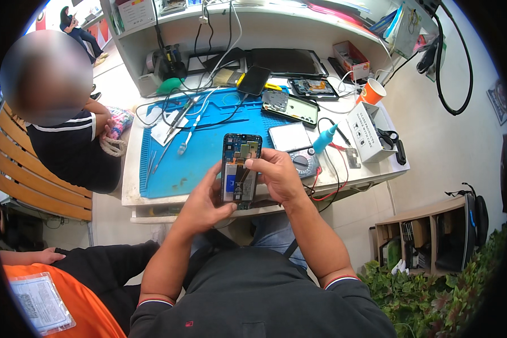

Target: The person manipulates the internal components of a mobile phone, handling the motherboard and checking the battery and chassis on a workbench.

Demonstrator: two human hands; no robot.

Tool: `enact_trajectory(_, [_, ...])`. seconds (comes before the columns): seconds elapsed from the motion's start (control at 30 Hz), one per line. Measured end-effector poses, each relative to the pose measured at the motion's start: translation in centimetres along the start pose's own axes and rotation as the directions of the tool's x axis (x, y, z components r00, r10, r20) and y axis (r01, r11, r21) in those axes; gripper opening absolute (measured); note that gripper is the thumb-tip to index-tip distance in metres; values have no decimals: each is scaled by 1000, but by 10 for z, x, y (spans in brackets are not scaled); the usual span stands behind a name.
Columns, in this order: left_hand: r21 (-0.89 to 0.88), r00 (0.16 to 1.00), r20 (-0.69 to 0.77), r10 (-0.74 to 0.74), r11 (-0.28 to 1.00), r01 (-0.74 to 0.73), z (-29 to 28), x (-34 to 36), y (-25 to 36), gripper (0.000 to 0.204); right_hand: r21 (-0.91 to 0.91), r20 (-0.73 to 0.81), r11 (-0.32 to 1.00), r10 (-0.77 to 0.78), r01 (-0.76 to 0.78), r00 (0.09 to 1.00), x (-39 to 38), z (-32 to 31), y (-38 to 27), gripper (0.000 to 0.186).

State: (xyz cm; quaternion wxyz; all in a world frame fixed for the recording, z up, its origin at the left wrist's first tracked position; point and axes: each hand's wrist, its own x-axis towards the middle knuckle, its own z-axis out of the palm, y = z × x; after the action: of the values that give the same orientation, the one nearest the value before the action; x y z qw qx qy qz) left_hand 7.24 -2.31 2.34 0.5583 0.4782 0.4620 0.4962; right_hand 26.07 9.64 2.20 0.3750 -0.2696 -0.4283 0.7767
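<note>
Between my hands, over the near edge of the workbench, is an opened smartphone. Its back is off, so the circuit board at the top and the battery below show. My left hand is closed round the phone's left side and lower corner. On the other side my right hand grips the right edge, its thumb pressed on the inner parts near the board. Underneath and beyond the phone lies a blue repair mat, with a toothbrush-like brush and tweezers on it.
Right of the mat are a blue squeeze bottle, a multimeter with leads and a white box. Phone parts, a dark phone and an orange cup sit farther back. Two people are at my left.
</note>
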Motion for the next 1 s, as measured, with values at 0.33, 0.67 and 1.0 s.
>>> enact_trajectory(0.33, [-8,1000,4,-4,1000,4,2,0,-2,99,25,35,998,-56,55,998,-3,5,-1,26])
enact_trajectory(0.67, [49,1000,-15,3,999,-2,0,1,-8,98,14,25,1000,10,-11,1000,1,4,1,27])
enact_trajectory(1.0, [61,1000,-10,5,998,-4,1,1,-12,98,-36,12,999,-37,37,999,2,1,7,22])
